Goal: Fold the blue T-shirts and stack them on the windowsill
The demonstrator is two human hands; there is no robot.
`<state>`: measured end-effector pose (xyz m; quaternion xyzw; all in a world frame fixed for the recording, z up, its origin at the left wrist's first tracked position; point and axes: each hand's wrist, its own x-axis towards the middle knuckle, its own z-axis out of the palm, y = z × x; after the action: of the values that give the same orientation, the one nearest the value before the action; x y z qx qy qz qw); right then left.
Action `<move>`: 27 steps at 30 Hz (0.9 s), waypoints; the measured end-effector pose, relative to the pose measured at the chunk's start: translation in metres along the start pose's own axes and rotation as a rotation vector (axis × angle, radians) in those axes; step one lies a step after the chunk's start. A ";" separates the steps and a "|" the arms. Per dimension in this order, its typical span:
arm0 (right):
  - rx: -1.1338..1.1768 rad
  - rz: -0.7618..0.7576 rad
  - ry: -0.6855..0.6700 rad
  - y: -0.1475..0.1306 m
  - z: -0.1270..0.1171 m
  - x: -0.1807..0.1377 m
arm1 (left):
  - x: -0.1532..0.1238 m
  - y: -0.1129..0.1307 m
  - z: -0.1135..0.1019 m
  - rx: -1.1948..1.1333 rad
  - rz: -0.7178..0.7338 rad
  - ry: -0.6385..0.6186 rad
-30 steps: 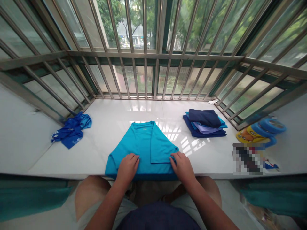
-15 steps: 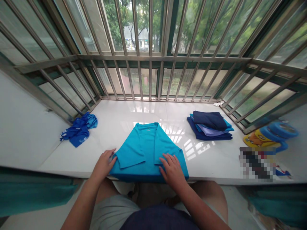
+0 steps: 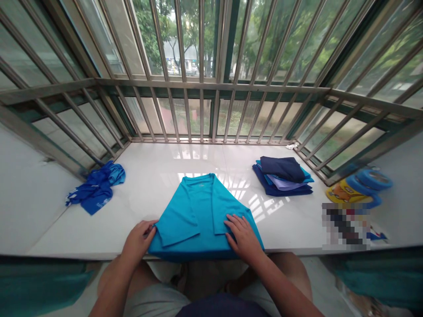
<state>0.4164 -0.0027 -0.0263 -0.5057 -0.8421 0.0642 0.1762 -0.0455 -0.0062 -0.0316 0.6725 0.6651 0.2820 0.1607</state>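
Observation:
A turquoise T-shirt (image 3: 203,211) lies on the white sill in front of me, neck away from me. Both its sleeves are folded in over the body, and its lower part hangs over the front edge. At the shirt's left side, my left hand (image 3: 140,237) is closed with fingers and thumb pinching the cloth. My right hand (image 3: 243,235) rests on the right folded sleeve, fingers stretched out and slightly spread.
A stack of folded clothes (image 3: 282,176) sits at the right. Crumpled blue clothing (image 3: 97,187) lies at the left by the wall. A yellow and blue bottle (image 3: 357,187) is at the far right. Metal bars (image 3: 211,83) close off the window behind.
My left thumb and fingers have come together on the shirt's left edge. The right hand stays on the folded sleeve. The whole view has shifted slightly.

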 end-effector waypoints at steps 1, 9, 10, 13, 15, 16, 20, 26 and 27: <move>0.000 0.001 0.002 0.000 0.000 0.000 | -0.001 -0.001 0.002 0.000 0.006 0.011; -0.022 0.020 0.017 -0.002 0.011 -0.006 | 0.002 -0.009 0.012 -0.004 -0.050 0.068; -0.040 0.021 0.019 -0.003 0.013 -0.007 | 0.004 -0.009 0.012 -0.010 -0.066 0.071; -0.091 0.016 0.035 -0.006 0.021 -0.011 | 0.015 -0.008 0.009 -0.019 -0.093 0.044; -0.110 0.016 0.051 -0.008 0.026 -0.013 | 0.024 -0.006 0.008 -0.024 -0.096 0.014; -0.116 0.021 0.059 -0.009 0.028 -0.013 | 0.028 -0.005 0.007 -0.023 -0.099 0.007; -0.128 0.057 0.077 -0.013 0.033 -0.013 | 0.042 -0.005 0.006 0.014 -0.136 0.012; -0.126 0.126 0.036 -0.022 0.025 -0.002 | 0.073 0.005 0.000 0.053 -0.175 0.032; -0.113 0.142 0.036 -0.024 0.022 0.003 | 0.083 0.015 0.002 0.046 -0.145 0.065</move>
<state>0.3876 -0.0101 -0.0392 -0.5746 -0.8029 0.0198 0.1573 -0.0361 0.0749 -0.0105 0.6165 0.7233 0.2759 0.1435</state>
